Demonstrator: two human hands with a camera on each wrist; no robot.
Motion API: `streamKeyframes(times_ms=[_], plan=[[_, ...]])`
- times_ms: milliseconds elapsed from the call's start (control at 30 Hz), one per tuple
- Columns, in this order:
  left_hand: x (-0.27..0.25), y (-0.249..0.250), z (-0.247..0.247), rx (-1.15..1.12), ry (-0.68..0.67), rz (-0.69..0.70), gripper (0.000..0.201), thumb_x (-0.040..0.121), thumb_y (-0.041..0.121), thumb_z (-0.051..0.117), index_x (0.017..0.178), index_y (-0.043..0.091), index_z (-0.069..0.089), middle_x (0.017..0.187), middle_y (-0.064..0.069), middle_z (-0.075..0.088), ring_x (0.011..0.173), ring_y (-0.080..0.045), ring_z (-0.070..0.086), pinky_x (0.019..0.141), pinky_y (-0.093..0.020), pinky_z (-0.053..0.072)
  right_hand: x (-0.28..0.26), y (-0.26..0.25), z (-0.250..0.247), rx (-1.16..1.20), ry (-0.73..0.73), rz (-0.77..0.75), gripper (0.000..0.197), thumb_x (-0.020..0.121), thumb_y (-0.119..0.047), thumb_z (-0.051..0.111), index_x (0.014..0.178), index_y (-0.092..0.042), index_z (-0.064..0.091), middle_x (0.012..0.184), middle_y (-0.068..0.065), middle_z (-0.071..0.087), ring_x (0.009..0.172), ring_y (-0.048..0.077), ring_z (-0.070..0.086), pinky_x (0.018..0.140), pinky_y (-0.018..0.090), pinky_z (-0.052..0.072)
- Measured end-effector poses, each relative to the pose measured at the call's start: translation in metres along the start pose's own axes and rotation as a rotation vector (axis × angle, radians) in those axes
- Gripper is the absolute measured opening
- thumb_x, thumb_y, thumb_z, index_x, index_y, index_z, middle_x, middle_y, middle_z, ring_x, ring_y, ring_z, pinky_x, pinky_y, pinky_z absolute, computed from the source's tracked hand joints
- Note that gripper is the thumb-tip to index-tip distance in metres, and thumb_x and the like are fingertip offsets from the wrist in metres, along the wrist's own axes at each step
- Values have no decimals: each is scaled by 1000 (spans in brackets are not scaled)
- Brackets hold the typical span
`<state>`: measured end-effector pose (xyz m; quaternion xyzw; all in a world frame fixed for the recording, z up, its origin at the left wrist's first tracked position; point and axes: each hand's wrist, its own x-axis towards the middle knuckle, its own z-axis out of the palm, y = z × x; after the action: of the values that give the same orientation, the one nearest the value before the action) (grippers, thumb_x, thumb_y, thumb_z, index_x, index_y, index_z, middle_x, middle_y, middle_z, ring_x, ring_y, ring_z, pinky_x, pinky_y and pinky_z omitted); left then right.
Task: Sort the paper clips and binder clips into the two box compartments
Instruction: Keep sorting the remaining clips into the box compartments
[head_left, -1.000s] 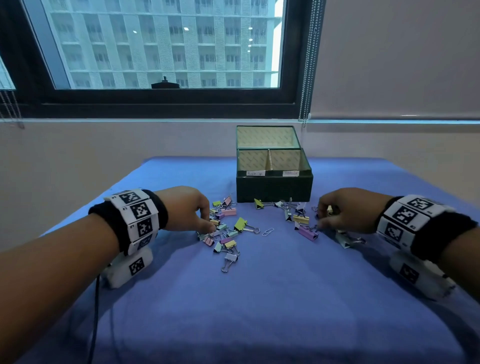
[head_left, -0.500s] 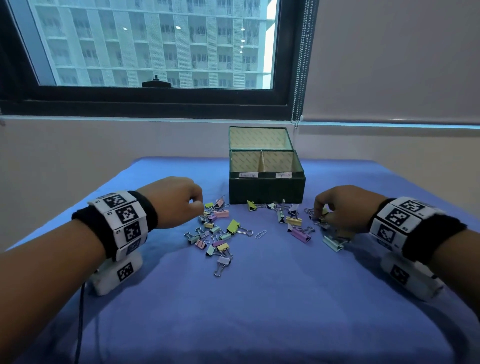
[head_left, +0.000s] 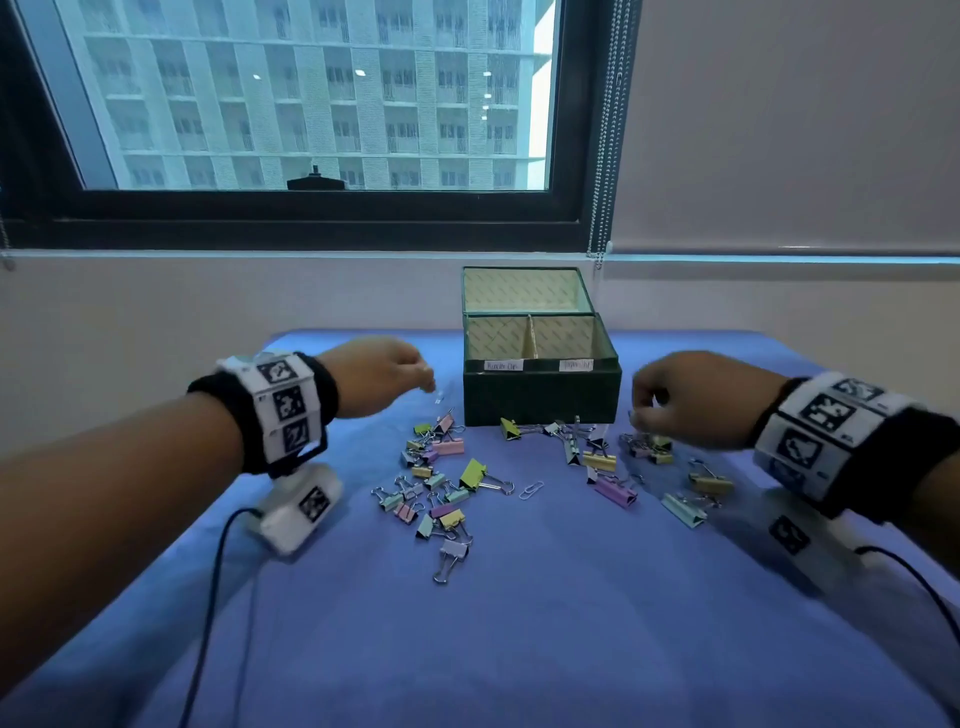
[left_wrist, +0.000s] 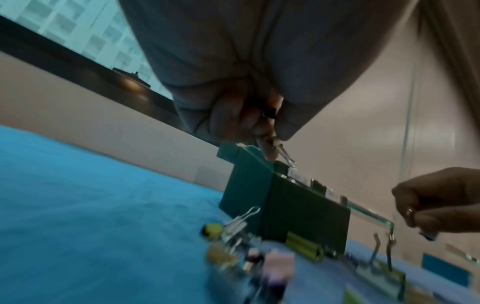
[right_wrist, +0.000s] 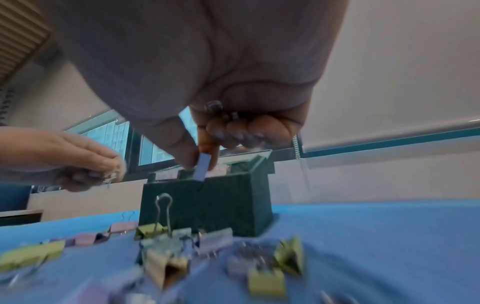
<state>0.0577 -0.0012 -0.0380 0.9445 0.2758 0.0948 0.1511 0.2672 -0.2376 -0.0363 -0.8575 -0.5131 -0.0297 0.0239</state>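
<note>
A dark green box (head_left: 540, 402) stands open at the table's far middle, its lid upright behind two compartments (head_left: 498, 338) split by a divider. Colourful binder clips (head_left: 441, 488) lie scattered before it in two loose piles, with a lone paper clip (head_left: 531, 489) between them. My left hand (head_left: 379, 374) hovers left of the box and pinches a small metal clip (left_wrist: 285, 157) between thumb and finger. Right of the box, my right hand (head_left: 691, 397) hangs above the right pile (head_left: 623, 467). It pinches a small lavender binder clip (right_wrist: 203, 166), with more metal tucked in the curled fingers.
The blue cloth-covered table (head_left: 519, 649) stretches toward me. A wall and a dark-framed window (head_left: 311, 208) stand behind the box, with a bead chain (head_left: 602, 156) hanging at the window's right. Cables run from both wrist cameras across the cloth.
Both hands have lifted off the piles, each with a clip in its fingers. The left hand has moved up and toward the box.
</note>
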Motion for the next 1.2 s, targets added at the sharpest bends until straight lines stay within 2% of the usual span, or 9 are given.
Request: streamKeyframes(times_ms=[200,333,433,533,633,733,833,1000,1200], plan=[[60,41,-16,-241,79,-51,26,92,39,58,103,19,71,84,-11,63,70,-21,53,67,-32,47,72,-46,-37,233,207,-40,11,94,-22,54,89,-17,63,90,1,62,78,16,54,62,25,36],[80,64,-9,-611,23,-77,54,88,5,64,139,15,46,90,-12,61,71,-16,54,62,-28,49,100,-75,-37,262,214,8,26,89,-26,62,114,-17,64,104,-1,67,88,17,61,78,30,50],[78,62,-6,-704,-77,-76,69,86,-9,54,146,19,37,109,-14,57,83,-21,59,81,-38,56,98,-83,-30,78,177,1,42,90,-20,58,132,-20,53,127,1,60,112,21,59,87,30,48],[65,49,-15,-658,-61,-23,63,88,-8,52,141,25,45,131,-5,50,108,-20,56,95,-40,53,78,-80,-19,14,172,-65,40,89,-14,56,128,-23,55,124,2,58,111,24,57,88,31,47],[36,34,-24,-577,-11,39,38,91,-2,56,119,24,61,118,-2,62,106,-20,63,88,-38,56,54,-79,-9,-7,112,-131,31,85,-11,55,111,-25,64,112,1,63,102,26,61,86,36,53],[2,18,-16,-115,-124,63,25,89,8,60,94,31,65,103,3,72,87,-16,69,80,-34,58,34,-88,-1,-17,-27,-198,28,87,-11,57,109,-25,67,108,-3,66,96,22,62,81,31,53],[-22,6,1,354,-177,51,17,88,25,63,101,34,69,94,15,67,81,-9,58,77,-23,45,27,-102,10,-72,-106,-279,31,89,-12,56,116,-25,65,116,-5,65,102,20,61,85,29,50],[-16,-12,9,306,29,-13,17,90,36,60,103,30,69,87,13,56,96,-14,58,81,-26,45,28,-133,18,-90,-150,-358,43,89,-12,56,128,-28,57,129,-6,58,113,21,58,81,27,45],[-4,-14,26,321,-144,-71,29,83,50,67,90,23,75,89,4,74,85,-17,66,82,-35,56,38,-148,30,-121,-199,-383,26,87,-18,54,111,-23,63,103,1,65,93,26,62,77,31,49]])
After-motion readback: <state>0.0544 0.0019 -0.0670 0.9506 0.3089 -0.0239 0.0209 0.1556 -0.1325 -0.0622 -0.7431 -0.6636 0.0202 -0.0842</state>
